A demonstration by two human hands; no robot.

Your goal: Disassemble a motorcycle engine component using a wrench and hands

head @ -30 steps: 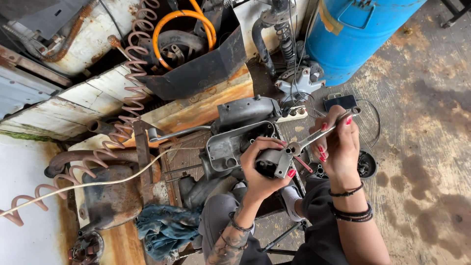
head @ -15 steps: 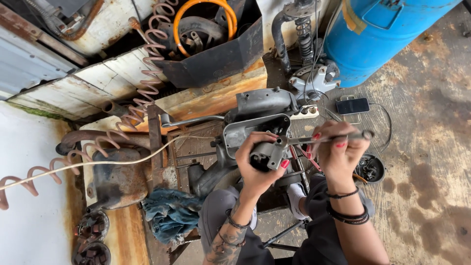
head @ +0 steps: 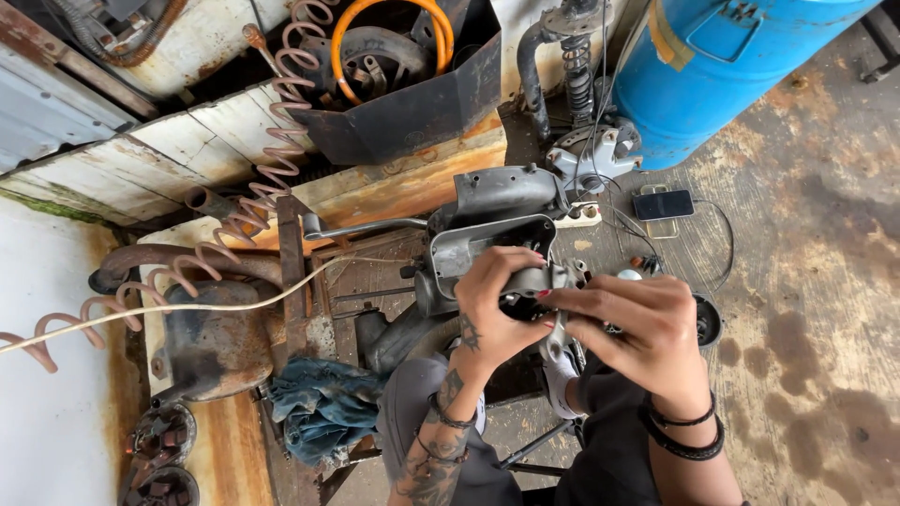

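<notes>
Both hands, our left hand (head: 489, 309) and right hand (head: 647, 337), are clenching the small grey metal part (head: 542, 281) just below the grey housing (head: 492, 234); we are risking it slipping onto the floor (head: 806, 281).

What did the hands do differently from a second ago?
The right hand came across from the thin metal rod it held out at the right and now closes over the small grey metal part, fingers meeting the left hand. The rod is out of sight. The left hand kept gripping the part. The phone and blue drum stayed put.
</notes>
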